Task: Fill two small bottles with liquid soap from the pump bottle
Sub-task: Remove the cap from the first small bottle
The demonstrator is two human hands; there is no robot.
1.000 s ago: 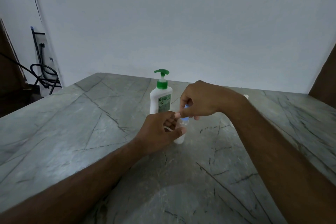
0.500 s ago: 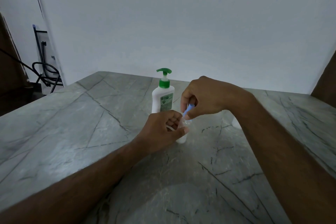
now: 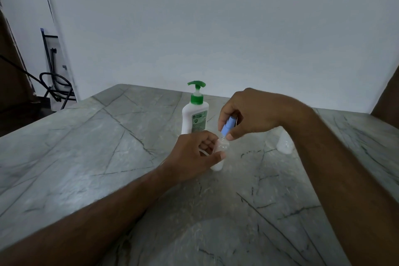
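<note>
A white pump bottle (image 3: 195, 115) with a green pump head stands upright at the middle of the table. Just in front of it my left hand (image 3: 194, 155) grips a small clear bottle (image 3: 219, 157) that stands on the table. My right hand (image 3: 248, 112) pinches the light blue cap (image 3: 227, 126) at that bottle's neck, tilted up to the right. A second small clear bottle (image 3: 285, 143) stands further right, partly hidden behind my right forearm.
The grey marble-patterned table (image 3: 108, 147) runs back to a white wall. A black metal stand with cables (image 3: 54, 84) sits off the table's far left corner. Brown furniture edges show at the far left and right.
The blue cap has come up and tilted in my right hand above the small bottle's neck. My left hand keeps its grip on the bottle, and the view has shifted slightly.
</note>
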